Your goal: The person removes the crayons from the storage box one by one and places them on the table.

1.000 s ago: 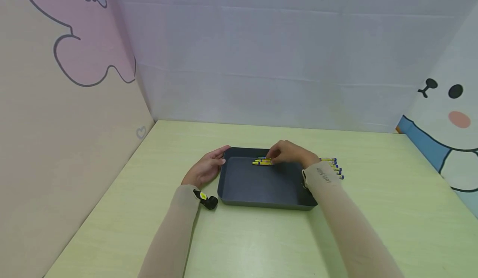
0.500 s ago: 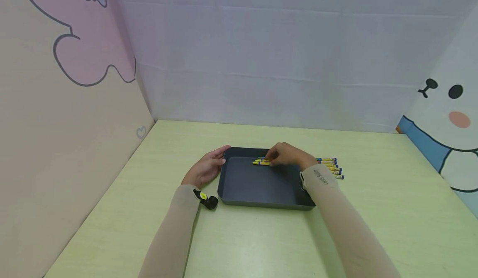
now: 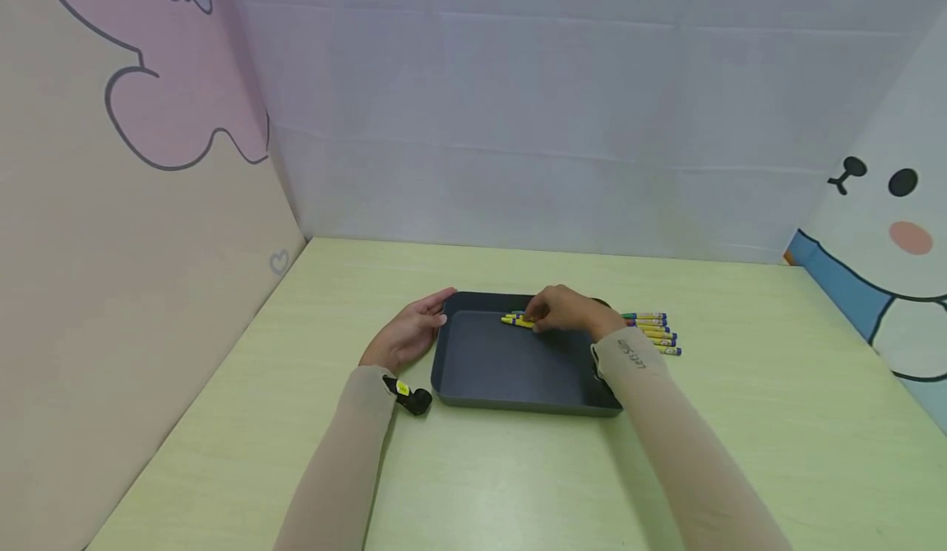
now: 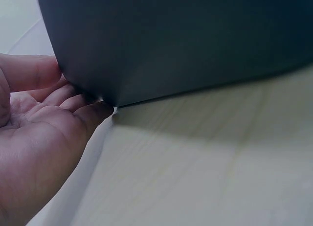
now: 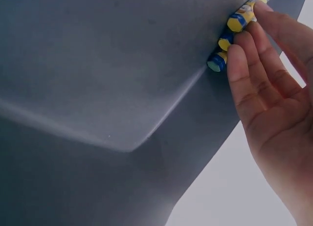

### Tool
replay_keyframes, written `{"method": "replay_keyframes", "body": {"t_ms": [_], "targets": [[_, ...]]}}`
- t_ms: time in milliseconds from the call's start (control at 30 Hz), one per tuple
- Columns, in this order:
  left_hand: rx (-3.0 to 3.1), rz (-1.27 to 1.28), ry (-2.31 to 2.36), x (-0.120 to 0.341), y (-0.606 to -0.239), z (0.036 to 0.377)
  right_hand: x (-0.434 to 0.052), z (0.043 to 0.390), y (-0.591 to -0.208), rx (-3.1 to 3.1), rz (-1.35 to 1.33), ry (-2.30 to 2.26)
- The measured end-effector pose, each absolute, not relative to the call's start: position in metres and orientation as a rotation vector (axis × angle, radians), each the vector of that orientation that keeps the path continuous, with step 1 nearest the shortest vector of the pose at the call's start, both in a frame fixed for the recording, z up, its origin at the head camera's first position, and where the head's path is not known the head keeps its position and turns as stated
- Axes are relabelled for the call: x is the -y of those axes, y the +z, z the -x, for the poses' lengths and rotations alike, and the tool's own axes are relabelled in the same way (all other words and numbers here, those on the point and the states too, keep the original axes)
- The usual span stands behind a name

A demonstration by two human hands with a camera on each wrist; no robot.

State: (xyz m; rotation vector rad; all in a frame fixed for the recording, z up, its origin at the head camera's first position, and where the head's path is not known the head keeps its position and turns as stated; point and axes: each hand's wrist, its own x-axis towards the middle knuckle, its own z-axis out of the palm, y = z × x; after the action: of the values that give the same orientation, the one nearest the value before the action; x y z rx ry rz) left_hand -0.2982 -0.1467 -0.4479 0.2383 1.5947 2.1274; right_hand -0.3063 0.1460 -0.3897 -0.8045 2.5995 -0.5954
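Nearest to the person, the two forearms in beige sleeves reach forward over the pale green table (image 3: pixel 473 485). On the right sleeve (image 3: pixel 636 355), close to the wrist, there is small dark writing, but it is too small to read. Beside the left wrist a small black object (image 3: pixel 411 398) with a yellow sticker lies on the table; if the sticker carries any text, I cannot tell.

A little further stands the dark grey tray (image 3: pixel 518 374), shallow and rectangular. Inside it, against the far wall, lie a few yellow markers (image 3: pixel 516 320) with blue ends, side by side.

The left hand (image 3: pixel 409 334) rests at the tray's far left corner with relaxed, nearly straight fingers; in the left wrist view the fingers (image 4: pixel 46 74) touch the outer wall of the tray (image 4: pixel 186 40) and grip nothing. The right hand (image 3: pixel 565 309) is inside the tray, at the far wall. Its fingers are gently bent and their tips (image 5: pixel 239 52) press on the right ends of the yellow markers (image 5: pixel 234 33), not wrapped around them.

Beyond the tray's right side, a row of more markers (image 3: pixel 654 332) lies on the table, well apart from both hands. Furthest are the walls with cartoon drawings.
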Motion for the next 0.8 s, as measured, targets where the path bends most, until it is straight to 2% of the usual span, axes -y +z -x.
{"method": "replay_keyframes", "body": {"t_ms": [800], "targets": [[-1.561,-0.266,2.138,0.1473,-0.4506,0.2994,-0.1460,0.3086,-0.3973,-2.646,0.915,-0.551]]}}
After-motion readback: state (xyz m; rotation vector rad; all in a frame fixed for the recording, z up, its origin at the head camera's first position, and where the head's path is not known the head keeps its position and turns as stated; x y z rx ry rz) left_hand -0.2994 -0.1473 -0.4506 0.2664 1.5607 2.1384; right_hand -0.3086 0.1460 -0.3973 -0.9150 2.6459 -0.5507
